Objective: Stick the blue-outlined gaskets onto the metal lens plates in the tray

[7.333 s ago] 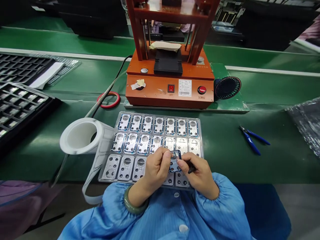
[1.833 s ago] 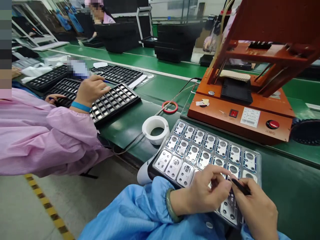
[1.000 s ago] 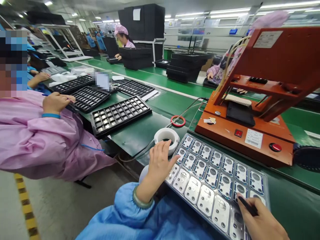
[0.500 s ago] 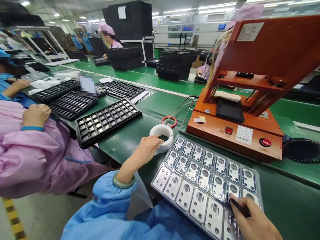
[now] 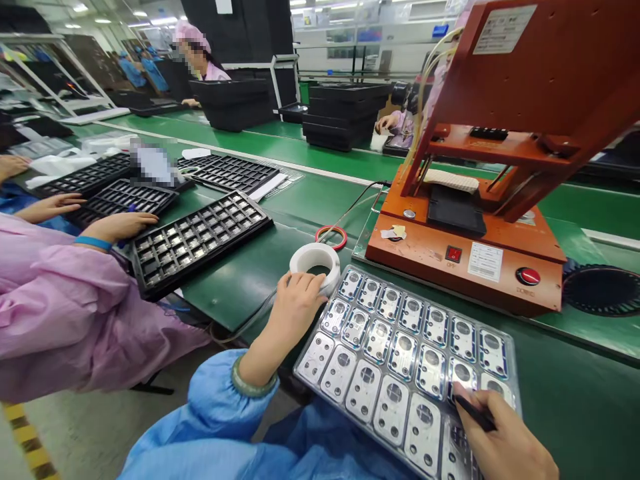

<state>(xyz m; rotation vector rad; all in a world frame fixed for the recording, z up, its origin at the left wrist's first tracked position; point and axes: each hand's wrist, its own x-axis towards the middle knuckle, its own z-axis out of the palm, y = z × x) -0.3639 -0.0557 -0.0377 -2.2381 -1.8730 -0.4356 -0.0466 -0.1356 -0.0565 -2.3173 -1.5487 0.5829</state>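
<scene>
My left hand lies against the near side of a white tape roll, and I cannot tell whether it grips the roll. My right hand is shut on a slim black tool, which looks like tweezers or a stylus. The tool's tip is just above a metal plate with a blue edge. These plates lie in rows in a clear tray, and the nearest row of bare metal plates has no blue edge. My right hand hides the tray's near right corner.
An orange press stands beyond the tray, with a black fan to its right. To the left, a co-worker's pink sleeve and hand reach a black tray of silvery parts. A red-rimmed ring lies on the green bench.
My left hand has left the tray and gone to the white roll. My right hand stays over the tray with the tool. The view has swung left since the earliest frame.
</scene>
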